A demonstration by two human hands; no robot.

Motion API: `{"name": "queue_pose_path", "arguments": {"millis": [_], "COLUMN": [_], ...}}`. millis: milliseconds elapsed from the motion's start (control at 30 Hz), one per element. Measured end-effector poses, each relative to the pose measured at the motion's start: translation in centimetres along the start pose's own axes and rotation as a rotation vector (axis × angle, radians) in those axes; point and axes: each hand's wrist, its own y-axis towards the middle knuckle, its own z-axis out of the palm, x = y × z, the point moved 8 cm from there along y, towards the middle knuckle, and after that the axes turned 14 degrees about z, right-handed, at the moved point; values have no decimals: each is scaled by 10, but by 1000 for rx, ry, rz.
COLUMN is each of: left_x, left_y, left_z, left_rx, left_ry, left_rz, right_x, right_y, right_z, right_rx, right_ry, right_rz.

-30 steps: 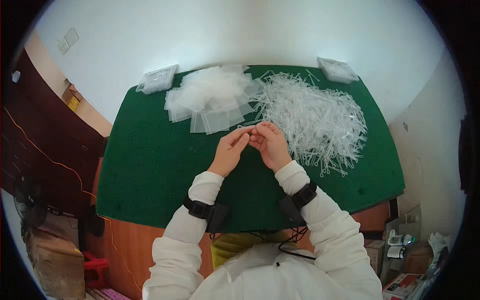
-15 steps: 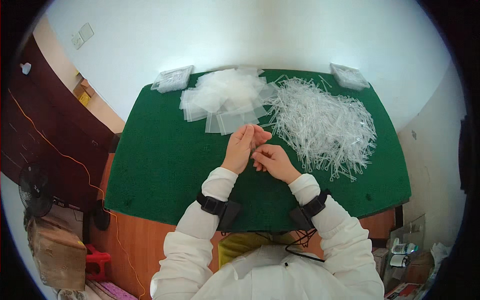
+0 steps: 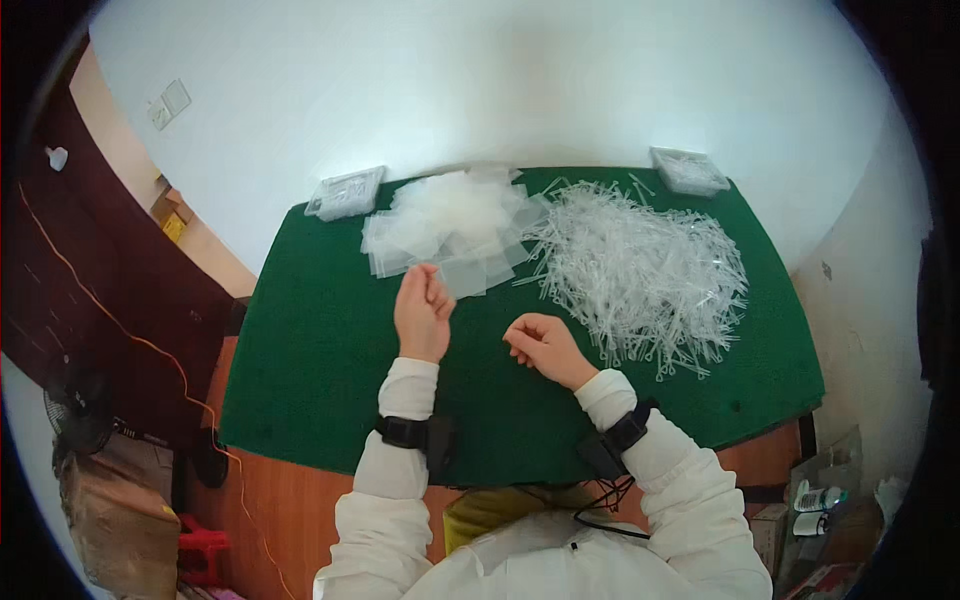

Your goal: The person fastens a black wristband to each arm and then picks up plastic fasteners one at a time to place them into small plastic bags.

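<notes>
My left hand (image 3: 424, 312) is closed, fingers curled in and tips pressed together, at the near left edge of a heap of translucent flat plastic bags (image 3: 450, 215). Whatever it may hold is too small to see. To its right, my right hand (image 3: 548, 347) is pinched, thumb against forefinger, over the green cloth; nothing can be made out in it. Beyond the right hand lies a wide pile of clear thin plastic sticks with looped ends (image 3: 640, 275). Both hands are apart from each other.
Clear plastic boxes stand at the table's back corners, a left box (image 3: 345, 193) and a right box (image 3: 690, 172). The green-covered table (image 3: 300, 370) meets a white wall. A fan (image 3: 78, 400) and a cardboard box (image 3: 125, 520) stand at the left.
My hands, close together before, have parted: the left has moved left to the bag heap and curled its fingers. The right stays pinched in about the same place. The view has tilted slightly.
</notes>
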Motion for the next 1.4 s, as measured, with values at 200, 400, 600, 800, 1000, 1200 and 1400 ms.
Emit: {"name": "queue_pose_path", "arguments": {"millis": [200, 400, 600, 800, 1000, 1200, 1400], "left_x": [12, 31, 32, 32, 30, 39, 46], "left_y": [-13, -19, -18, -17, -13, -22, -26], "left_z": [12, 27, 17, 12, 14, 13, 15], "left_rx": [71, 212, 212, 83, 148, 199, 277], "left_ry": [15, 229, 199, 205, 285, 290, 363], "left_rz": [-49, -35, -58, -57, -63, -110, -146], "right_x": [-1, 9, 48, 44, 39, 47, 66], "right_y": [4, 11, -26, -25, -17, -24, -35], "right_z": [4, -27, -95, -80, -79, -75, -66], "right_rx": [18, -115, -743, -746, -800, -784, -680], "right_ry": [35, 34, -750, -1049, -1147, -987, -746], "right_rz": [-8, -13, -311, -299, -303, -420, -596]}}
